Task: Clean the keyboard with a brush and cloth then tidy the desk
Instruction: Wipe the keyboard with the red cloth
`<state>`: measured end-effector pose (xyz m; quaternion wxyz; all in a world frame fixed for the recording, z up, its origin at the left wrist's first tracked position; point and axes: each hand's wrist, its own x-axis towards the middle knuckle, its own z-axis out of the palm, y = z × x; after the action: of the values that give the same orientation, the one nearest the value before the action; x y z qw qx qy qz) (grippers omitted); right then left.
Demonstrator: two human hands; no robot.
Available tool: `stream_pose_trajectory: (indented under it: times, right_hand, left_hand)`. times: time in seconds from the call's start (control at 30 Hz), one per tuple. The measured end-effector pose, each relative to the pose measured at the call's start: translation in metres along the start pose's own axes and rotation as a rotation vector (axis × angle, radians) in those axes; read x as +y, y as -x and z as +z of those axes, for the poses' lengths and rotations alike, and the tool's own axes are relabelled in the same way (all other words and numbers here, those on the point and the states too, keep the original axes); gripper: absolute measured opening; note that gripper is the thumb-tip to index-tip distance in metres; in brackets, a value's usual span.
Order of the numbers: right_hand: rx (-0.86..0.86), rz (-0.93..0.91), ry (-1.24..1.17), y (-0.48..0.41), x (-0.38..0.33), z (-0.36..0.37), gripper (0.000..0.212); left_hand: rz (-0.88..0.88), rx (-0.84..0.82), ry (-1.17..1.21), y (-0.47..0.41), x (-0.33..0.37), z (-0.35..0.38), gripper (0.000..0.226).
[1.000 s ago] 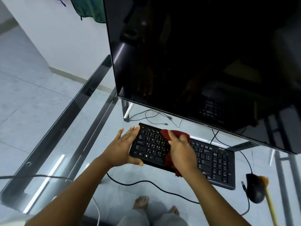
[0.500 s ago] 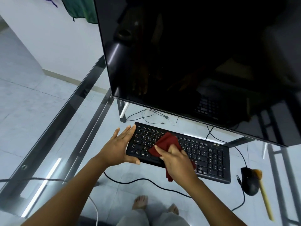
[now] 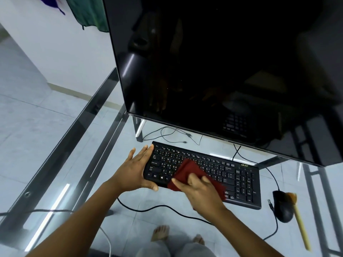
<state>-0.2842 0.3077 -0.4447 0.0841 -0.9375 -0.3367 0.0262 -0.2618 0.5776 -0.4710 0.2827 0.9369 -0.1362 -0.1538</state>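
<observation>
On the glass desk [image 3: 89,130] the keyboard [image 3: 232,175] lay near the front edge, mid-wipe; brushing looked done, tidying remained; my left hand [image 3: 133,171] braced its left end, fingers straight; my right hand [image 3: 200,190] pressed the red cloth [image 3: 187,169] on the keys, seemingly pinching it; the brush [image 3: 298,219] lay toward the right edge.

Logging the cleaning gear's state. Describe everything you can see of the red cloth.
The red cloth is dark red, soft-looking fabric, loosely folded and creased. It lies over the left-middle keys of the black keyboard, with the right hand on top, holding it against the keys. Its near part runs under the hand and reaches the keyboard's front edge; its right edge is blurred.
</observation>
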Motion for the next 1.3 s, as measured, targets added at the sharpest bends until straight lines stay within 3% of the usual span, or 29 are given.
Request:
stream_pose_trajectory:
  times: [0.1, 0.27, 0.43, 0.53, 0.63, 0.73, 0.87, 0.93, 1.0, 1.07, 1.1, 1.23, 1.3]
  right_hand:
    - [0.013, -0.042, -0.061, -0.032, -0.034, 0.014, 0.052]
    - [0.017, -0.010, -0.018, -0.034, -0.031, 0.001, 0.057]
    - [0.172, 0.443, -0.160, 0.025, 0.027, -0.008, 0.050]
    - [0.220, 0.596, -0.158, 0.023, 0.005, -0.001, 0.043]
    - [0.168, 0.366, -0.132, -0.011, -0.037, 0.014, 0.042]
    - [0.104, 0.145, -0.080, -0.037, -0.034, 0.012, 0.049]
    - [0.104, 0.472, -0.122, -0.047, 0.014, -0.004, 0.040]
    - [0.130, 0.489, -0.114, -0.056, 0.008, -0.002, 0.040]
    - [0.087, 0.232, -0.137, -0.062, -0.024, 0.001, 0.042]
    - [-0.103, -0.074, -0.153, -0.064, -0.046, 0.000, 0.044]
    - [-0.153, -0.109, -0.152, -0.069, -0.040, -0.005, 0.043]
    - [0.021, 0.334, -0.075, -0.097, 0.000, -0.010, 0.040]
    - [0.042, 0.416, -0.108, -0.107, -0.014, -0.010, 0.038]
  left_hand:
    - [0.012, -0.002, -0.012, -0.001, -0.001, 0.000, 0.145]
    - [0.008, -0.029, -0.002, 0.000, -0.003, -0.007, 0.142]
    - [-0.016, 0.004, -0.001, 0.001, 0.002, -0.003, 0.132]
    - [-0.022, 0.008, 0.007, 0.000, 0.002, -0.003, 0.132]
    - [-0.020, 0.021, 0.010, -0.002, 0.004, -0.004, 0.135]
    - [-0.034, 0.030, 0.003, -0.001, 0.007, -0.005, 0.135]
    - [-0.062, 0.017, 0.017, 0.000, 0.012, -0.007, 0.134]
    - [-0.062, 0.010, 0.019, 0.000, 0.012, -0.007, 0.134]
    - [-0.058, 0.015, 0.021, 0.000, 0.009, -0.005, 0.137]
    - [-0.049, 0.020, 0.010, 0.000, 0.008, -0.004, 0.139]
    - [-0.045, 0.020, 0.011, 0.000, 0.009, -0.005, 0.138]
    - [-0.063, 0.021, 0.043, 0.000, 0.012, -0.006, 0.135]
    - [-0.063, 0.025, 0.034, -0.001, 0.010, -0.004, 0.135]
